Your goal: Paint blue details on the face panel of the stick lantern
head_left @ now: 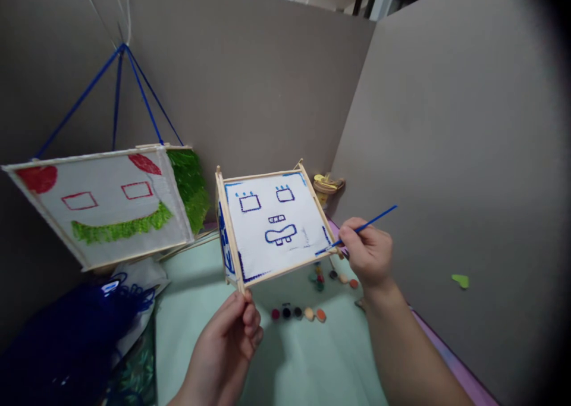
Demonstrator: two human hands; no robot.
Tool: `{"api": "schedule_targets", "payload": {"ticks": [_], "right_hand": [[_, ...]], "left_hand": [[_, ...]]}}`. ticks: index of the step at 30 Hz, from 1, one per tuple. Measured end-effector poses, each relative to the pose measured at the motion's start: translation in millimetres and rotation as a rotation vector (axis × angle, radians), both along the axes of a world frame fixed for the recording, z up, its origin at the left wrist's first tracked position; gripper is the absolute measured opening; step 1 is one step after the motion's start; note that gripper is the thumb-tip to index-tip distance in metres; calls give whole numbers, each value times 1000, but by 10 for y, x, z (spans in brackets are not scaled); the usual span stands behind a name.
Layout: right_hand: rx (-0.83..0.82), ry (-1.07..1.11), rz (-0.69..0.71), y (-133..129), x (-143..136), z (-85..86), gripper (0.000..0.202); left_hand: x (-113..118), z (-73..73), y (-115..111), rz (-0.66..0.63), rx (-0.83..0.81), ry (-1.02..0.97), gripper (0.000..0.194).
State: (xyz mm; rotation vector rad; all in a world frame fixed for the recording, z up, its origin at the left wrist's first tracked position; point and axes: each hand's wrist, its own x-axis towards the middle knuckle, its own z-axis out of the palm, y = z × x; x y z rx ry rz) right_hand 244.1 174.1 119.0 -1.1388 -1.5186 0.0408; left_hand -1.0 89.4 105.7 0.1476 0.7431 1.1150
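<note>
My left hand (232, 329) pinches the lower left corner of a stick-framed paper lantern (254, 233), which is held up and tilted toward me. Its white front carries two drawn square eyes, a small nose and a wavy mouth with teeth; blue patterns show on its left side. In my right hand (368, 251) is a thin blue paintbrush (372, 219). The brush tip touches or nearly touches the front near the lower right corner, beside blue strokes along the edge. Below the lantern, small open paint pots (298, 313) stand in a row on the pale green cloth (321, 358).
A larger face lantern (125, 216) with a green fringed mouth hangs at left from blue cords (84, 100). Dark blue tinsel (66, 329) lies beneath it. More paint pots (343, 279) and a yellow-topped container (328, 186) stand behind. Grey panels (446, 156) enclose the space.
</note>
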Motion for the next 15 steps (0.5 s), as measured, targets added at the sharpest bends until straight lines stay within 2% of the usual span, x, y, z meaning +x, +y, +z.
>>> {"api": "schedule_targets", "payload": {"ticks": [6,15], "right_hand": [[26,140,51,-37,-53,31,27],[-40,-1,10,12,-21,-31,23]], "left_hand": [[4,10,5,0,3,2,5],[8,32,-13,11,-14,11,7]]}}
